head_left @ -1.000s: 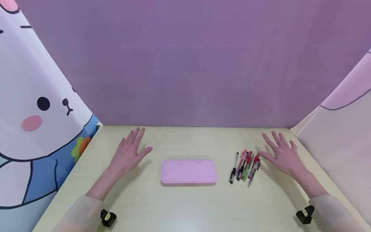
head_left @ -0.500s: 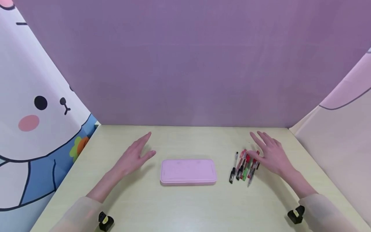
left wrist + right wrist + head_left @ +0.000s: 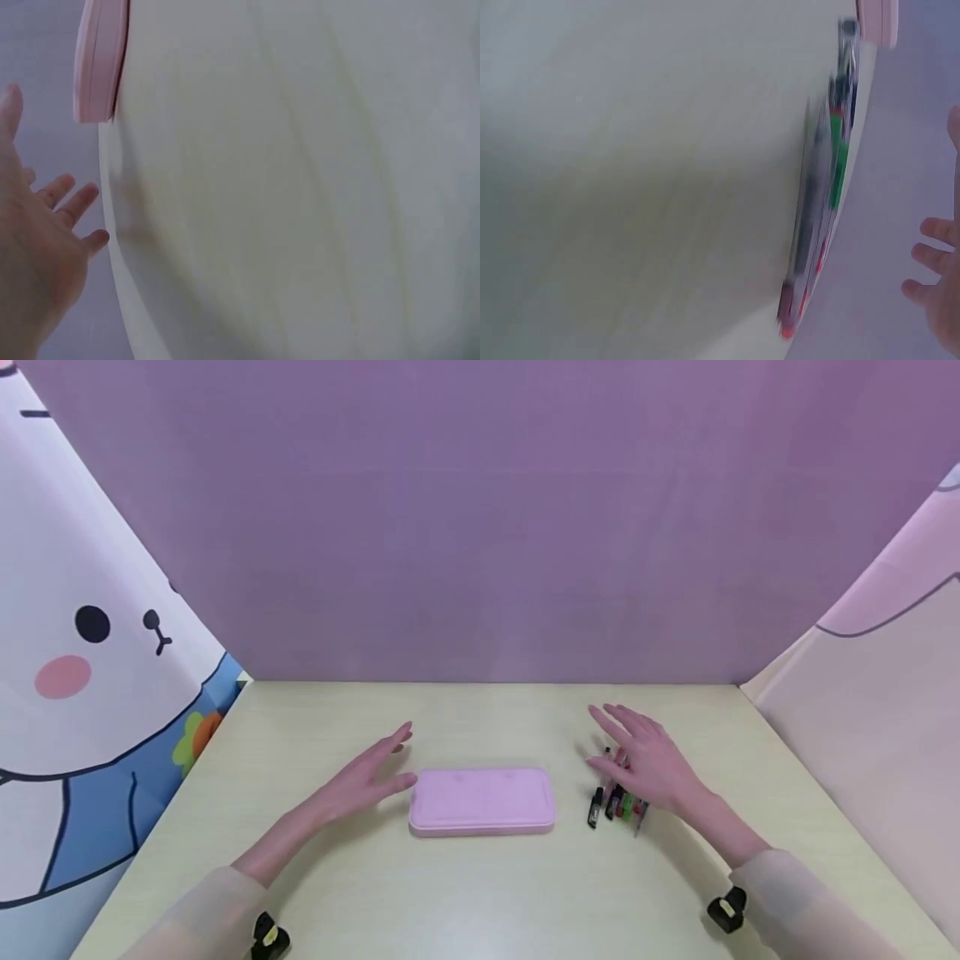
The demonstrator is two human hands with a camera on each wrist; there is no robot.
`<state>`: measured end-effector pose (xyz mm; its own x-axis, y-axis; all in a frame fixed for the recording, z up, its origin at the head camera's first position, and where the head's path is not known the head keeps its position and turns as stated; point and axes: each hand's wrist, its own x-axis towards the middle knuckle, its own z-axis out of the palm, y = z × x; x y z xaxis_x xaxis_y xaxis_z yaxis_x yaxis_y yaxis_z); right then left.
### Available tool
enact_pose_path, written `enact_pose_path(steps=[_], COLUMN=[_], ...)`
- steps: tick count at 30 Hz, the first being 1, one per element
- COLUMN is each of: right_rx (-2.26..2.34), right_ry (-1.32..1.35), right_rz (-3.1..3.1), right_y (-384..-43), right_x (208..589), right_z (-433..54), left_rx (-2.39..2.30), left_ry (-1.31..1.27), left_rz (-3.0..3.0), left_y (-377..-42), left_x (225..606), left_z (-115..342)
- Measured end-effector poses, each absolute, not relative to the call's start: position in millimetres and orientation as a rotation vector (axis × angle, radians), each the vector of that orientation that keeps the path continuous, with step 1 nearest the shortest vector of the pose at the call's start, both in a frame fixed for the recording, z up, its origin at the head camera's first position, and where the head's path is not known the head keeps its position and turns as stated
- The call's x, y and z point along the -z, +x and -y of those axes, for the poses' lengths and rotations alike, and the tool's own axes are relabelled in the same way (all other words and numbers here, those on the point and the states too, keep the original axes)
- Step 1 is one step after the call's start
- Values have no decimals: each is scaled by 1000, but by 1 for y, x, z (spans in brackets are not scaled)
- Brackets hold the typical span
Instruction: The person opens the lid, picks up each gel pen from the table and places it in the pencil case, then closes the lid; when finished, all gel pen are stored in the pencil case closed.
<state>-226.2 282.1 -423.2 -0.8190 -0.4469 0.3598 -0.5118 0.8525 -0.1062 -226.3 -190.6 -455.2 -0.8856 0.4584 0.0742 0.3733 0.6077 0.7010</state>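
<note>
A closed pink pencil case (image 3: 482, 802) lies flat on the table, lid up. My left hand (image 3: 363, 782) is held over the table at the case's left side, fingers loosely extended and thumb tip right at the case's upper left corner. Above a bunch of pens (image 3: 617, 802) in black, red and green hovers my right hand (image 3: 647, 760), fingers spread, hiding part of the bunch. Nothing is held in either palm. The left wrist view shows the end of the pencil case (image 3: 101, 64) beyond the thumb; in the right wrist view the pens (image 3: 821, 202) look blurred.
The pale wooden table (image 3: 465, 893) ends at a purple backdrop (image 3: 480, 527). A cartoon-printed cloth (image 3: 90, 710) hangs on the left and a pale cloth (image 3: 885, 735) on the right. Each wrist carries a small black camera mount (image 3: 727, 910).
Both hands have moved inward: the left toward the pencil case, the right leftward over the pens. The case and pens stay in place on the table, while the head view shifts slightly.
</note>
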Motion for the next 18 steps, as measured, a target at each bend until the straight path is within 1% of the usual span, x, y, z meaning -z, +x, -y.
enact_pose_path(steps=[8,18], right_rx=[-290,-301], right_ry=[848,1018], right_rz=[2722,2768], right_y=[-214,-199], right_x=[429,433], right_z=[-248,-211], left_rx=[-1170,-1002], left_ry=[707,700], left_rz=[-2473,-2516], left_y=[-220,-208], left_x=[454,458], left_z=[180,172])
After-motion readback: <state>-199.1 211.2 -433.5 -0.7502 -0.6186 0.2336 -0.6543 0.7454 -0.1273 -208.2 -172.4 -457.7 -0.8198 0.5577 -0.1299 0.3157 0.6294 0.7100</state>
